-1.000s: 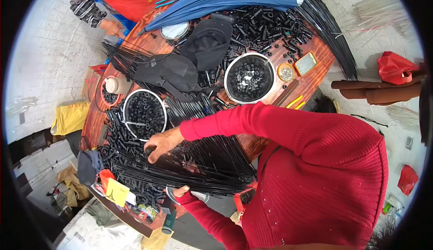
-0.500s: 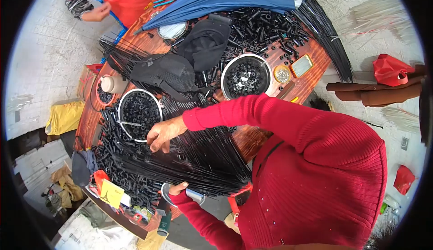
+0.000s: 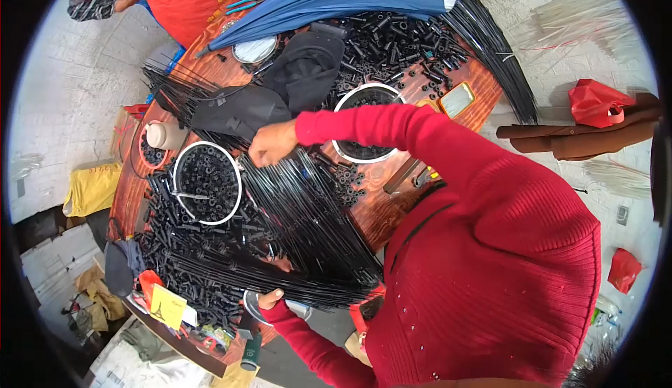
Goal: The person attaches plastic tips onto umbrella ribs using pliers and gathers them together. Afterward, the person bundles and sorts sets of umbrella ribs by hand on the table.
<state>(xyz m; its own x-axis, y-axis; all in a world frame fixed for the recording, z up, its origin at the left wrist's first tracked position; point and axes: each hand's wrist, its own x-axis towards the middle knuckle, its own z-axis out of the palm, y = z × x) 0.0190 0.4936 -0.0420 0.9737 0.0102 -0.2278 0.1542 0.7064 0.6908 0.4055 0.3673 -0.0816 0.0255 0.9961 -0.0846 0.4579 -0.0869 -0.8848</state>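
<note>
My left hand [image 3: 270,298] is wrapped round the lower side of a bundle of thin black rods [image 3: 231,269], with fingertips showing on its far side. Several of those rods have small black fittings at their far ends. My right hand [image 3: 274,143] is curled closed at the upper end of a second spread of black rods [image 3: 301,209]; what its fingers pinch is hidden. Just left of that hand is a white-rimmed bowl [image 3: 239,191] full of small black round parts, with a slim metal tool [image 3: 192,195] lying over it. A black cap [image 3: 238,111] sits close behind the hand.
A blue umbrella [image 3: 336,0] lies across the table's back. Loose black parts [image 3: 392,45] are heaped there. My sleeve partly covers a second white-rimmed bowl [image 3: 364,151]. A cream bottle [image 3: 165,135] and a yellow card [image 3: 168,307] are at the left. Another person's sleeve [image 3: 94,3] shows top left.
My right hand has moved up and right, from beside the bowl's lower edge to the upper end of the loose rods. My left hand stays at the bundle. The other person's hand has shifted left.
</note>
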